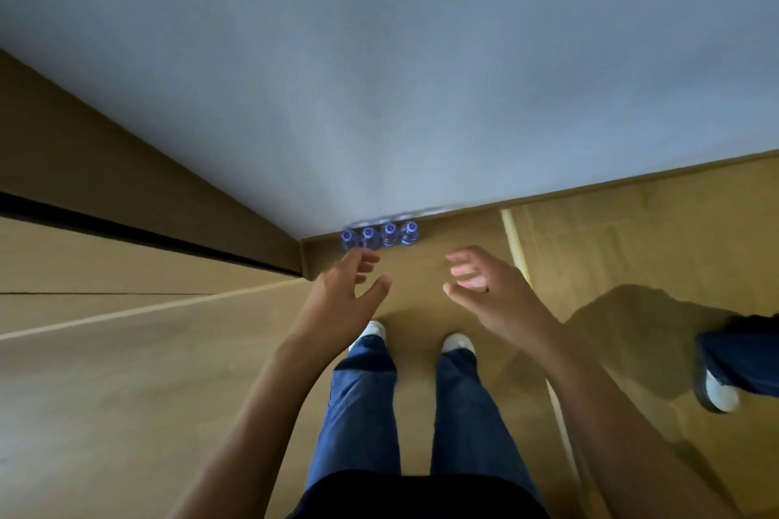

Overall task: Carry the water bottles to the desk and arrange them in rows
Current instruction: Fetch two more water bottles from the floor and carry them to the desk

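**Both hands empty above four floor bottles**

Nearest my camera, at 6 o'clock, a black garment hem [417,495] runs across the bottom edge, and under it blue jeans [362,413] go down to two white shoes [457,343] planted on a wooden floor [126,413]. I am looking almost straight down.

From 7 o'clock my left hand [337,295] reaches up toward the centre, palm turned inward, its fingers [362,259] loosely spread and grasping nothing. From 5 o'clock my right hand [491,284] mirrors it, palm facing the left one, fingers relaxed and slightly bent, also empty. The two hands are apart, with bare floor showing between them.

Just beyond the left fingertips, a little toward 12 o'clock from the centre, four water bottles [379,235] with blue caps stand upright in one row on the floor, side by side and close together, tight against the foot of a pale grey wall [379,55]. Neither hand touches them; the leftmost bottle sits right beside my left fingertips in the picture, though I cannot tell how far below them it is.

At 3 o'clock a second person's jeans leg and white shoe [718,390] stand on the floor, with a dark shadow [632,333] stretching from them toward my right forearm. At 9 o'clock a wooden panel [105,164] with a dark gap meets the wall.
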Demonstrator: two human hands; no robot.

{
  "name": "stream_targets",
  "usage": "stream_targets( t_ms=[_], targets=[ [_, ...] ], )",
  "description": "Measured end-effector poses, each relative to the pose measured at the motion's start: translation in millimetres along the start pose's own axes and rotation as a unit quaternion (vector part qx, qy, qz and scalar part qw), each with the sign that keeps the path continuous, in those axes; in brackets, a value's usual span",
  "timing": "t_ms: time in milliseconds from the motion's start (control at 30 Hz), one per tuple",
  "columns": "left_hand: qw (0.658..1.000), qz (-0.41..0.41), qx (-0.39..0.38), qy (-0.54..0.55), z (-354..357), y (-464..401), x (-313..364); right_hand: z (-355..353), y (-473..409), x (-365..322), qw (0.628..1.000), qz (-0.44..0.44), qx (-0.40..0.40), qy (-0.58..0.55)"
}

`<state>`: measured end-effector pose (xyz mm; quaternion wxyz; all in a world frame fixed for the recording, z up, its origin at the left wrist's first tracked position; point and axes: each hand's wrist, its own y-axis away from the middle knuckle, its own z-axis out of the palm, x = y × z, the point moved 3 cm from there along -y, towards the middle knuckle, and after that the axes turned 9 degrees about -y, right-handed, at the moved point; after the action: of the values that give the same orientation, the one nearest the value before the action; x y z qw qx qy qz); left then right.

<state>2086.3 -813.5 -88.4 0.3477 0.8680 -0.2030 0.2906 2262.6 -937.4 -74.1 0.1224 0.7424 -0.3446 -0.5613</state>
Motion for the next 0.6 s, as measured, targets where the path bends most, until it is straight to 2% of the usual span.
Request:
stream_targets(
  t_ms=[100, 400, 600],
  targets=[
    [0.999, -0.025, 0.031, 0.019, 21, -17, -3, -13, -19, 13, 0.999, -0.007, -0.024, 0.025],
    [0.985, -0.062, 0.140, 0.074, 99, -69, -33, -23, -88, 80, 0.998, -0.047, -0.030, 0.028],
    [0.986, -0.048, 0.145, 0.063, 163, -119, -87, 4, -161, 150, 0.997, -0.057, -0.037, 0.036]
  ],
)
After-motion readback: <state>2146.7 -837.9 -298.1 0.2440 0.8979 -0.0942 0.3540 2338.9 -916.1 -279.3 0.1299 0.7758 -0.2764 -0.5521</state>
